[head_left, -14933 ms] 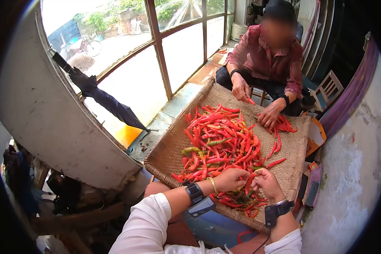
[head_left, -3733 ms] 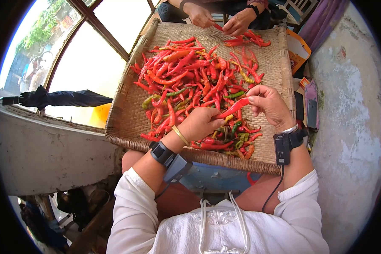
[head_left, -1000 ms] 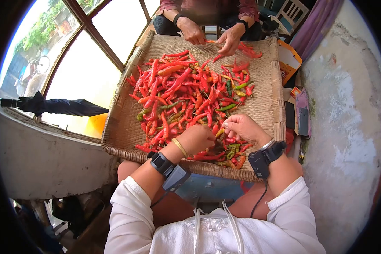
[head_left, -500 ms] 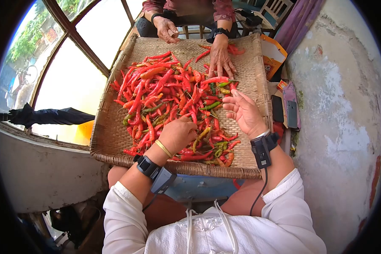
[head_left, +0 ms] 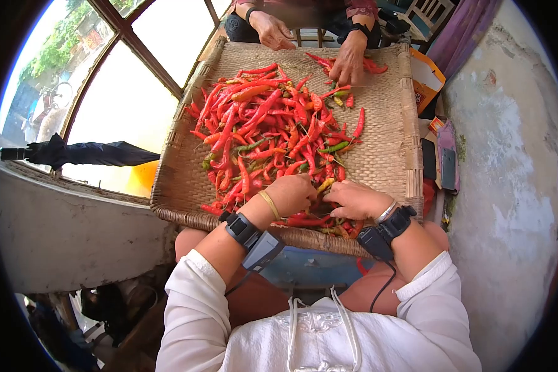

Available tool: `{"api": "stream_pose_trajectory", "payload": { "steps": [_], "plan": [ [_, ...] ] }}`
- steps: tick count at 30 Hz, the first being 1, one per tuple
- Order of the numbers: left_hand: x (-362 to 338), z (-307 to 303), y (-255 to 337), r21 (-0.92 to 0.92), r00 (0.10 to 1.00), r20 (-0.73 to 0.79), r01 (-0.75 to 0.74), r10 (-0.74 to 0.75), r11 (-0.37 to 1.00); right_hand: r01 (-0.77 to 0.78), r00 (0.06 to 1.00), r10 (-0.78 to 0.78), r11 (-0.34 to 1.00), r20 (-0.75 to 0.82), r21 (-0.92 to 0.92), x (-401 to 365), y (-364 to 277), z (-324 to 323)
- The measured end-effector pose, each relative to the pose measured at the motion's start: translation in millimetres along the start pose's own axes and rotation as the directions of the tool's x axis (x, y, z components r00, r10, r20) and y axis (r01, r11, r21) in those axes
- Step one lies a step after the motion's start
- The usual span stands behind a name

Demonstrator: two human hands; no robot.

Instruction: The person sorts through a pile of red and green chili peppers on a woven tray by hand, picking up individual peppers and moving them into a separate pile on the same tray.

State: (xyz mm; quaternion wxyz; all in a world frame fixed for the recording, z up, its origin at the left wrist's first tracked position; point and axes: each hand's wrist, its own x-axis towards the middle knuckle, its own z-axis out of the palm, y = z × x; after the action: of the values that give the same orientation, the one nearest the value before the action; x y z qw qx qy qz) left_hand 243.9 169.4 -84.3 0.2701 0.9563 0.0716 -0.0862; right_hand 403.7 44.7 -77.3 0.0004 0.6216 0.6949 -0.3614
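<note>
A heap of mostly red chili peppers (head_left: 257, 124) lies in a shallow woven tray (head_left: 384, 142) across my knees. My left hand (head_left: 288, 196) is at the near side of the heap, its fingers curled together and their tips hidden among the peppers. Just to its right, my right hand (head_left: 361, 200) reaches in with bent, closed fingers pointing at the left one. I cannot make out what either hand grips. A yellowish chili pepper (head_left: 325, 185) shows between the two hands. One green chili pepper (head_left: 334, 147) lies farther up the heap.
Across the tray, another person's hand (head_left: 348, 62) touches a small group of peppers, while their other hand (head_left: 273, 31) hovers at the far rim. A folded umbrella (head_left: 99, 154) is by the window at left. Phones (head_left: 447, 168) and an orange box (head_left: 426, 80) stand beside the right rim.
My right hand has come down and left from its raised position to beside my left hand, its fingers closing. The other person's hand has drawn back toward the far rim. The view has shifted.
</note>
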Motion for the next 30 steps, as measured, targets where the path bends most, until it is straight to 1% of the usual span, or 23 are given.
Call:
{"api": "stream_pose_trajectory", "payload": {
  "steps": [1,2,4,5,6,7,8,9,10,12,13,14,15,16,17,18,19,20,21,23,26,28,30],
  "plan": [
    [2.8,-3.8,0.6,-0.01,0.991,0.129,0.029,-0.027,1.0,0.062,0.996,-0.061,0.998,-0.07,0.006,1.0,4.6,1.7],
    [1.8,-3.9,3.1,-0.01,0.991,0.134,0.028,-0.026,1.0,0.061,0.996,-0.06,0.998,-0.071,0.011,1.7,7.5,-1.9],
    [0.1,-3.9,8.0,-0.122,0.981,-0.191,-0.061,0.036,0.991,0.101,0.981,-0.039,0.94,-0.191,0.327,2.9,11.3,-9.7],
    [1.2,-5.1,10.3,-0.122,0.981,-0.19,-0.062,0.038,0.991,0.164,0.965,-0.008,0.8,-0.263,0.577,3.5,10.5,-9.1],
    [2.9,-6.7,12.3,-0.188,0.95,-0.312,-0.092,0.029,0.978,0.163,0.965,-0.007,0.8,-0.262,0.577,3.3,8.7,-10.9],
    [4.2,-7.6,13.1,-0.249,0.903,-0.43,-0.129,0.01,0.96,0.204,0.966,0.01,0.58,-0.258,0.789,2.2,5.7,-15.2],
    [4.9,-8.4,12.8,-0.249,0.902,-0.431,-0.127,0.007,0.96,0.229,0.969,0.022,0.304,-0.248,0.925,0.2,2.1,-19.4],
    [5.2,-9.5,11.7,-0.297,0.957,-0.289,-0.109,0.019,0.949,0.245,0.965,0.04,0.21,-0.259,0.946,-3.4,-1.4,-23.6],
    [4.6,-10.0,10.8,-0.342,0.989,-0.141,-0.085,0.038,0.936,0.245,0.966,0.036,0.21,-0.257,0.947,-4.1,1.4,-24.1],
    [2.4,-9.9,10.2,-0.261,0.991,-0.134,-0.051,0.016,0.964,0.421,0.9,0.179,-0.119,-0.398,0.899,-5.2,9.5,-29.2],
    [1.2,-9.3,10.6,-0.179,0.992,-0.126,-0.019,-0.004,0.984,0.548,0.824,0.296,-0.2,-0.484,0.812,-5.3,8.8,-34.9],
    [0.2,-8.7,11.3,-0.095,0.993,-0.118,0.011,-0.022,0.995,0.549,0.823,0.295,-0.199,-0.485,0.812,-6.6,8.8,-38.6],
    [-0.3,-8.6,12.0,-0.093,0.992,-0.121,0.009,-0.021,0.996,0.605,0.761,0.404,-0.159,-0.508,0.78,-9.2,10.4,-42.4],
    [-0.7,-9.2,12.3,-0.009,0.992,-0.061,0.11,-0.11,0.994,0.656,0.685,0.504,-0.112,-0.526,0.746,-11.6,13.2,-46.4],
    [-1.1,-9.8,12.5,0.081,0.979,-0.008,0.205,-0.205,0.975,0.498,0.699,0.502,0.169,-0.509,0.85,-6.8,27.2,-40.4],
    [-0.8,-9.5,11.8,0.084,0.979,-0.012,0.204,-0.204,0.975,0.501,0.698,0.5,0.172,-0.514,0.848,0.9,33.4,-33.7],
    [-0.5,-8.1,10.7,0.07,0.977,0.053,0.204,-0.207,0.977,0.297,0.818,0.344,0.434,-0.461,0.85,7.0,37.9,-26.2],
    [-0.7,-6.3,10.2,0.055,0.97,0.12,0.205,-0.21,0.977,0.106,0.917,0.217,0.677,-0.335,0.728,9.9,40.3,-19.9],
    [-1.3,-4.9,10.5,0.054,0.97,0.121,0.204,-0.21,0.977,0.106,0.917,0.217,0.677,-0.335,0.728,11.8,37.5,-15.4],
    [-3.8,-0.1,11.6,-0.014,0.989,0.044,0.143,-0.142,0.99,0.019,0.934,0.091,0.954,-0.346,0.3,15.3,27.9,-3.6],
    [-3.4,8.9,7.2,-0.076,0.998,0.061,0.019,-0.015,0.997,0.038,0.948,0.039,0.972,-0.317,0.232,20.4,35.7,8.7],
    [-3.0,4.8,8.4,-0.092,0.994,0.111,0.033,-0.022,0.995,0.067,0.942,0.024,0.964,-0.334,0.258,18.6,28.8,3.6],
    [-3.2,5.6,9.4,-0.1,0.996,0.052,0.072,-0.067,0.992,-0.024,0.971,0.144,0.851,-0.189,0.525,15.0,15.6,-5.7]
  ]
}}
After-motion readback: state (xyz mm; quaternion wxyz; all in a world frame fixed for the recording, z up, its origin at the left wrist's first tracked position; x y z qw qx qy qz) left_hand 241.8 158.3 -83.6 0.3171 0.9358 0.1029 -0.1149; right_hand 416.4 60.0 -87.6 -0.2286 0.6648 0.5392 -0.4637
